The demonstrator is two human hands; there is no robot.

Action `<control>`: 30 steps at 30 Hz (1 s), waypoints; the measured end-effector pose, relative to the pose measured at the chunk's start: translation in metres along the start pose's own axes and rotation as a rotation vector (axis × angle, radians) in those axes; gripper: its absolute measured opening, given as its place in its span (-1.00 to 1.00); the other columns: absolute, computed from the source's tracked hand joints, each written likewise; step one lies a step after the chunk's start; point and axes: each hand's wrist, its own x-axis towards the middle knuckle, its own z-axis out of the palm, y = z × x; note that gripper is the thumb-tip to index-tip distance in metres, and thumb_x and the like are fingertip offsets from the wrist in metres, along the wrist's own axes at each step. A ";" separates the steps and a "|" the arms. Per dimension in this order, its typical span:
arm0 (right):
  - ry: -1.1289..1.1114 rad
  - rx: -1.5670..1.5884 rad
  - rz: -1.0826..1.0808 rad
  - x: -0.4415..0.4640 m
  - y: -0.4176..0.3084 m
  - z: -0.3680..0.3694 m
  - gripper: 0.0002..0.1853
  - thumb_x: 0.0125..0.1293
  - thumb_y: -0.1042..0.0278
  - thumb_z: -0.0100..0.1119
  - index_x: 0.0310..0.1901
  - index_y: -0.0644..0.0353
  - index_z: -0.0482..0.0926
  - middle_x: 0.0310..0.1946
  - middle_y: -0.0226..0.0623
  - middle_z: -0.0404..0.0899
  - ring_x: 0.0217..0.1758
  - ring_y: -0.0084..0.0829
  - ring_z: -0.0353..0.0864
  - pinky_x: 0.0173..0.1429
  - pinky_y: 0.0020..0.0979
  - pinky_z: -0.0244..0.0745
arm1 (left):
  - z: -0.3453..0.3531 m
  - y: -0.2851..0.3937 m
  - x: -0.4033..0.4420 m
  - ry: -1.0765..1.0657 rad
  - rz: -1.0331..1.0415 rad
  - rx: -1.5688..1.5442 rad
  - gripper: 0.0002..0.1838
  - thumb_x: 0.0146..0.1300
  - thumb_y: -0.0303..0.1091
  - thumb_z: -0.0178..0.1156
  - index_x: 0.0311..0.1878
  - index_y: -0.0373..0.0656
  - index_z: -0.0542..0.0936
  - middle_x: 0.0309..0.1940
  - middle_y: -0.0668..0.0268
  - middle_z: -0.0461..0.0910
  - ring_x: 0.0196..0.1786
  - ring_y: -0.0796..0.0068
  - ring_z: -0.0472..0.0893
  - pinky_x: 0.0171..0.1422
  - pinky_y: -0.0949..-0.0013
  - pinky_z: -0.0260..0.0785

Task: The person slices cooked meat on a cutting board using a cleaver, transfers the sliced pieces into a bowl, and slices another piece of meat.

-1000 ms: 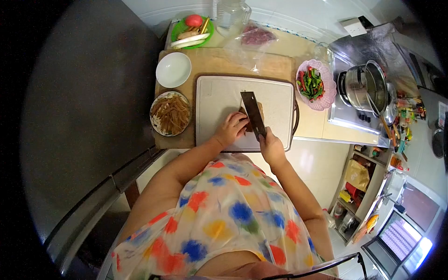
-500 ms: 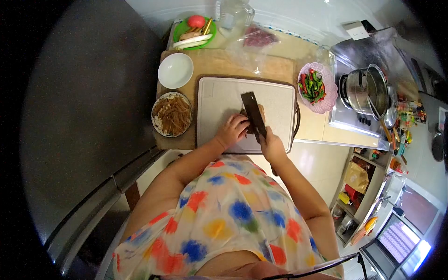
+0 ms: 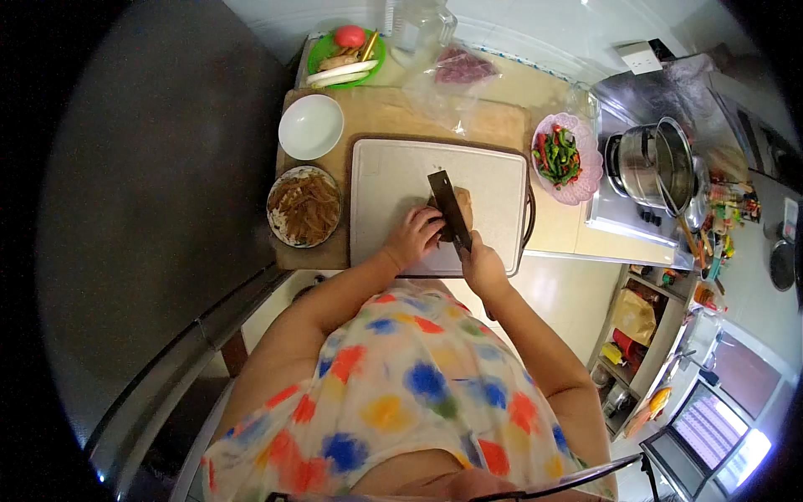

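Note:
A light cutting board [image 3: 393,176] with a dark rim lies in front of me. My right hand [image 3: 483,263] is closed round the handle of a cleaver [image 3: 450,207], whose dark blade slants across the board. Under and beside the blade is a brown piece of food [image 3: 463,204] with a paler side facing right; its kind I cannot make out. My left hand [image 3: 415,234] presses curled fingers on the darker part of this food, just left of the blade. The blade hides much of the piece.
Left of the board stand a white bowl [image 3: 311,127] and a bowl of brown strips [image 3: 303,206]. A green plate [image 3: 345,77] of vegetables and bagged meat [image 3: 462,67] lie behind. At right are a pink dish [image 3: 592,167] of cut peppers and a steel pot [image 3: 640,163] on the stove.
The cleaver's far end has dropped slightly toward me, and more of the food's pale side shows right of the blade. My left hand keeps its hold. The whole view has shifted a little.

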 end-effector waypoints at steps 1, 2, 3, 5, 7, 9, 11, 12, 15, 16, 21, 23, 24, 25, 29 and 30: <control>-0.010 -0.050 0.026 0.002 0.002 0.003 -0.68 0.26 0.46 0.02 0.03 0.32 0.31 -0.47 0.24 0.56 -0.35 0.24 0.56 -0.26 0.09 0.44 | 0.000 0.000 -0.001 0.004 -0.011 -0.017 -0.59 0.05 -0.38 0.28 0.02 -0.14 0.52 0.05 0.19 0.42 0.17 0.10 0.40 0.31 0.10 0.27; -0.019 -0.044 0.025 0.002 0.003 0.004 -0.68 0.26 0.46 0.02 0.03 0.33 0.31 -0.47 0.25 0.56 -0.35 0.25 0.56 -0.26 0.10 0.44 | 0.000 0.000 -0.002 0.009 -0.015 -0.028 -0.60 0.05 -0.38 0.28 0.02 -0.14 0.52 0.06 0.18 0.42 0.17 0.09 0.39 0.31 0.10 0.27; -0.023 -0.039 0.022 0.003 0.000 0.001 -0.68 0.25 0.46 0.02 0.03 0.33 0.31 -0.47 0.25 0.56 -0.34 0.25 0.56 -0.26 0.11 0.44 | 0.002 0.000 -0.002 0.018 -0.015 -0.039 -0.60 0.05 -0.39 0.28 0.01 -0.15 0.52 0.06 0.18 0.42 0.17 0.08 0.39 0.31 0.09 0.27; -0.025 -0.032 -0.009 0.007 -0.006 -0.008 -0.66 0.24 0.46 0.03 0.04 0.35 0.30 -0.47 0.26 0.55 -0.33 0.25 0.57 -0.25 0.12 0.44 | 0.004 0.000 -0.001 0.035 -0.007 -0.053 -0.60 0.03 -0.41 0.29 0.00 -0.18 0.53 0.06 0.14 0.42 0.16 0.05 0.39 0.29 0.05 0.27; -0.036 -0.030 -0.046 0.012 -0.015 -0.017 -0.58 0.22 0.49 0.03 0.11 0.34 0.25 -0.37 0.28 0.53 -0.30 0.24 0.57 -0.23 0.11 0.45 | 0.004 0.001 -0.001 0.043 0.010 -0.058 -0.59 -0.01 -0.44 0.30 -0.03 -0.21 0.53 0.06 0.09 0.43 0.14 0.00 0.41 0.25 -0.03 0.27; -0.068 -0.056 -0.050 0.016 -0.023 -0.022 -0.41 0.15 0.56 0.01 0.25 0.27 0.12 -0.10 0.30 0.45 -0.24 0.22 0.58 -0.20 0.08 0.47 | 0.002 0.003 -0.001 0.036 -0.017 -0.043 -0.61 -0.01 -0.43 0.30 -0.04 -0.21 0.54 0.05 0.08 0.43 0.13 0.00 0.40 0.25 -0.01 0.29; -0.062 -0.084 -0.065 0.024 -0.026 -0.019 -0.32 0.12 0.60 0.01 0.32 0.26 0.06 0.14 0.27 0.35 -0.15 0.19 0.57 -0.15 0.04 0.49 | 0.002 0.007 0.001 0.028 -0.018 -0.025 -0.62 0.00 -0.42 0.30 -0.05 -0.21 0.55 0.04 0.07 0.43 0.12 0.00 0.40 0.24 0.00 0.30; -0.033 -0.084 -0.091 0.032 -0.023 -0.011 -0.33 0.12 0.58 0.02 0.30 0.29 0.09 0.20 0.21 0.30 -0.10 0.18 0.56 -0.12 0.01 0.51 | -0.002 0.008 0.002 0.019 -0.005 -0.007 -0.63 0.01 -0.41 0.30 -0.06 -0.21 0.55 0.03 0.08 0.43 0.12 0.00 0.40 0.23 0.00 0.30; -0.047 -0.108 -0.040 0.052 -0.026 -0.005 -0.39 0.12 0.52 0.06 0.24 0.38 0.16 0.27 0.13 0.23 0.03 0.14 0.51 -0.06 -0.05 0.54 | -0.007 0.008 0.003 0.009 -0.011 0.021 -0.64 0.01 -0.39 0.30 -0.06 -0.20 0.56 0.03 0.08 0.43 0.12 0.00 0.39 0.22 0.02 0.32; -0.007 -0.101 -0.077 0.052 -0.025 -0.005 -0.38 0.12 0.53 0.05 0.25 0.36 0.15 0.24 0.18 0.26 -0.02 0.15 0.54 -0.08 -0.02 0.53 | -0.005 0.007 0.002 0.015 -0.033 0.024 -0.63 0.01 -0.39 0.30 -0.06 -0.20 0.56 0.03 0.09 0.42 0.12 0.00 0.39 0.22 0.02 0.32; 0.011 -0.054 -0.075 0.007 -0.010 -0.006 -0.39 0.23 0.48 0.01 0.30 0.26 0.04 -0.47 0.28 0.55 -0.36 0.23 0.58 -0.28 0.12 0.43 | -0.001 0.006 0.000 0.023 -0.058 -0.029 -0.60 0.01 -0.41 0.29 -0.02 -0.18 0.53 0.07 0.13 0.40 0.13 0.02 0.38 0.27 0.05 0.28; -0.040 -0.100 -0.046 -0.004 -0.004 -0.004 -0.35 0.24 0.49 -0.01 0.34 0.23 0.00 -0.50 0.26 0.55 -0.36 0.23 0.58 -0.27 0.12 0.43 | -0.001 0.007 0.000 0.025 -0.063 -0.030 -0.60 0.01 -0.42 0.29 -0.01 -0.17 0.53 0.07 0.16 0.40 0.13 0.04 0.38 0.29 0.06 0.26; -0.055 -0.118 -0.021 0.000 -0.001 0.000 -0.32 0.23 0.50 -0.01 0.37 0.21 -0.03 -0.43 0.27 0.56 -0.36 0.23 0.58 -0.27 0.11 0.44 | -0.001 0.006 -0.001 0.025 -0.060 -0.027 -0.60 0.01 -0.42 0.29 -0.01 -0.16 0.53 0.07 0.16 0.40 0.13 0.05 0.38 0.29 0.06 0.26; -0.068 -0.134 0.005 0.005 0.004 0.008 -0.29 0.23 0.50 -0.01 0.39 0.18 -0.06 -0.35 0.28 0.57 -0.36 0.23 0.58 -0.27 0.11 0.45 | 0.000 0.005 -0.003 0.023 -0.056 -0.022 -0.59 0.01 -0.42 0.29 -0.01 -0.16 0.52 0.07 0.16 0.40 0.13 0.05 0.38 0.29 0.06 0.26; 0.152 -0.062 -0.114 0.032 0.012 0.038 -0.19 0.19 0.53 0.01 0.44 0.14 -0.14 0.03 0.20 0.48 -0.34 0.21 0.59 -0.27 0.09 0.46 | -0.002 0.003 -0.001 0.024 -0.034 0.011 -0.58 -0.01 -0.42 0.29 0.00 -0.15 0.52 0.06 0.16 0.40 0.13 0.05 0.38 0.28 0.06 0.27; 0.188 -0.046 -0.141 0.035 0.011 0.041 -0.17 0.18 0.53 0.01 0.45 0.13 -0.15 0.12 0.16 0.44 -0.33 0.21 0.59 -0.27 0.08 0.47 | -0.003 0.004 -0.001 0.011 -0.035 0.011 -0.58 -0.01 -0.42 0.30 0.00 -0.15 0.52 0.06 0.16 0.40 0.13 0.05 0.38 0.27 0.06 0.27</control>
